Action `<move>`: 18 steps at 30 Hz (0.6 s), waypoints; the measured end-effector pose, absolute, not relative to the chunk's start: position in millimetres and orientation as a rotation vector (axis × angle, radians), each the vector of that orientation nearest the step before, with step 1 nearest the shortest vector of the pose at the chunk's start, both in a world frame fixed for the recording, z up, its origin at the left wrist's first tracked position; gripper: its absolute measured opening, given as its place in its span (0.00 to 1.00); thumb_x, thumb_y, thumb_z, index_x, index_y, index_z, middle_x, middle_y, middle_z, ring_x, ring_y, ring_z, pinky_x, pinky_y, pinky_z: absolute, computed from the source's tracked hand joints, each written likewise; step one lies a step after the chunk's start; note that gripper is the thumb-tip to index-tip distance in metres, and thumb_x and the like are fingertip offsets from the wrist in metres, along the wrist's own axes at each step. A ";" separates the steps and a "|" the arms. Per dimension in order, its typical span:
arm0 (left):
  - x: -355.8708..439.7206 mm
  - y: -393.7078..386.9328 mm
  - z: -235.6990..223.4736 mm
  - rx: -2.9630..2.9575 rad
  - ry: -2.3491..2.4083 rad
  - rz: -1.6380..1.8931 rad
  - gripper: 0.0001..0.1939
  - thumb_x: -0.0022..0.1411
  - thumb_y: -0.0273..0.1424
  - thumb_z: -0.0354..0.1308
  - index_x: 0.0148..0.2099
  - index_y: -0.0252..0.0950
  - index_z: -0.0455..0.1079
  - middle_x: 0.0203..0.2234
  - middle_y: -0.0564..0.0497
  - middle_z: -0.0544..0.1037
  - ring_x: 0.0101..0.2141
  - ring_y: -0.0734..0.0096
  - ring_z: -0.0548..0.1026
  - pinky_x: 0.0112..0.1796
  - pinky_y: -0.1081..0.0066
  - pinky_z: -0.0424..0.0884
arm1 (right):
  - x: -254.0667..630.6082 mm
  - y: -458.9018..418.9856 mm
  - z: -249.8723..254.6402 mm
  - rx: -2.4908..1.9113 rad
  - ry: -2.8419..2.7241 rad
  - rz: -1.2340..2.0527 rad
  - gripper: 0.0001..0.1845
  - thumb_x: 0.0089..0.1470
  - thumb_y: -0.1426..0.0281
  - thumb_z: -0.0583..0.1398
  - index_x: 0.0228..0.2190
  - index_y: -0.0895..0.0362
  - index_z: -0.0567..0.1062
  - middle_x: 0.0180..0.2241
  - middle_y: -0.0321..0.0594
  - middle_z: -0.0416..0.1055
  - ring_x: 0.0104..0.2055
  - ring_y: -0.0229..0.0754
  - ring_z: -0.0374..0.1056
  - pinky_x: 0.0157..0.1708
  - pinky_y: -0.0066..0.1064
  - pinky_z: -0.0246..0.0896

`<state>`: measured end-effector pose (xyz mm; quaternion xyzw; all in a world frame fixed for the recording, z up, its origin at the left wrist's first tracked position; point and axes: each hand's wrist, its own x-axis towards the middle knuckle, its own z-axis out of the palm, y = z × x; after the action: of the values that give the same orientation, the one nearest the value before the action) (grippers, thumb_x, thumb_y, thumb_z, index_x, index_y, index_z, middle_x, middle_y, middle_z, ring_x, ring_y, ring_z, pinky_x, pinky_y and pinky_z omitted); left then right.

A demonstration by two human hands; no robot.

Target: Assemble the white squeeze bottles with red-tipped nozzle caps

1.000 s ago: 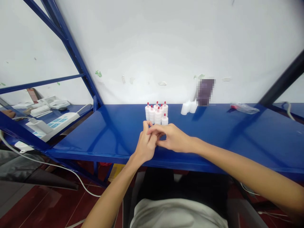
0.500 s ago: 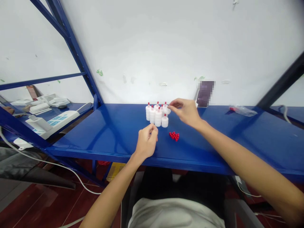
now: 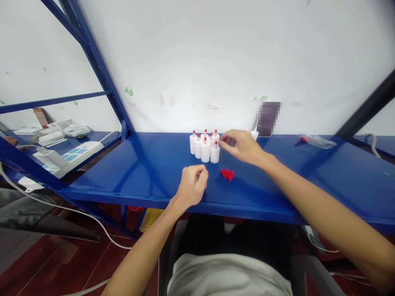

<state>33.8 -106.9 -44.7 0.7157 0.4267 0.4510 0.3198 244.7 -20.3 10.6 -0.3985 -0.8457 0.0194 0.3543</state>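
Head view: seven white bottles with red tips stand upright, close together, toward far middle of blue table; perhaps this keeps all within easy reach. Right hand is half open, fingertips beside right bottles; contact cannot be told, nothing seen in grip. Left hand is curled closed, near edge; what is inside, cannot tell. Small red pieces, about dozen, lie in one pile near right hand, probably for quick picking. One plastic bag lies far right.
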 end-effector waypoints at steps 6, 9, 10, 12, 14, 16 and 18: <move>31.2 -108.3 -47.5 1.790 1.001 1.241 0.16 0.61 0.32 0.48 0.20 0.37 0.57 0.14 0.55 0.62 0.17 0.77 0.59 0.21 0.73 0.55 | 270.6 -17.9 21.5 -1.126 -2.720 0.638 0.12 0.52 0.67 0.62 0.38 0.55 0.82 0.32 0.38 0.80 0.30 0.41 0.73 0.31 0.31 0.65; 30.9 -106.3 -48.4 1.701 0.945 1.262 0.16 0.60 0.33 0.49 0.21 0.37 0.57 0.14 0.56 0.61 0.16 0.78 0.58 0.19 0.73 0.55 | 274.1 -11.0 15.8 -1.081 -2.766 0.865 0.16 0.52 0.67 0.63 0.43 0.55 0.82 0.38 0.40 0.81 0.34 0.41 0.74 0.32 0.29 0.68; 31.0 -105.2 -48.4 1.661 0.935 1.269 0.15 0.60 0.32 0.49 0.21 0.37 0.58 0.14 0.56 0.62 0.15 0.78 0.59 0.19 0.74 0.55 | 273.6 -9.5 13.6 -1.062 -2.769 0.898 0.17 0.52 0.66 0.64 0.44 0.55 0.82 0.39 0.40 0.81 0.34 0.41 0.75 0.33 0.29 0.68; 31.7 -102.3 -48.1 1.576 0.926 1.290 0.14 0.60 0.33 0.47 0.22 0.37 0.59 0.15 0.56 0.63 0.14 0.78 0.59 0.19 0.74 0.58 | 271.7 -7.8 9.9 -1.033 -2.771 0.916 0.17 0.52 0.65 0.64 0.43 0.55 0.83 0.38 0.40 0.81 0.35 0.41 0.74 0.33 0.29 0.68; 32.7 -99.3 -47.5 1.536 0.940 1.304 0.15 0.62 0.35 0.46 0.24 0.36 0.61 0.15 0.56 0.65 0.14 0.78 0.61 0.19 0.74 0.60 | 269.9 -7.4 7.5 -1.010 -2.782 0.913 0.14 0.53 0.65 0.64 0.40 0.56 0.84 0.36 0.40 0.81 0.35 0.41 0.74 0.34 0.29 0.67; 33.8 -97.0 -47.2 1.540 0.974 1.317 0.17 0.64 0.38 0.45 0.26 0.36 0.63 0.18 0.55 0.67 0.15 0.78 0.64 0.19 0.75 0.61 | 268.7 -8.1 7.1 -0.998 -2.775 0.902 0.11 0.53 0.66 0.63 0.36 0.56 0.84 0.33 0.39 0.81 0.33 0.41 0.74 0.34 0.30 0.67; 35.0 -95.5 -47.1 1.545 1.016 1.325 0.18 0.66 0.40 0.44 0.28 0.35 0.64 0.21 0.53 0.69 0.17 0.78 0.67 0.19 0.76 0.61 | 267.8 -10.3 8.9 -1.002 -2.727 0.866 0.09 0.53 0.68 0.62 0.33 0.57 0.83 0.31 0.38 0.80 0.32 0.40 0.73 0.33 0.30 0.66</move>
<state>35.0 -95.5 -47.1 0.6163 0.4055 0.5285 0.4201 267.8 -10.3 8.9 -0.3301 -0.8982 0.2850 0.0548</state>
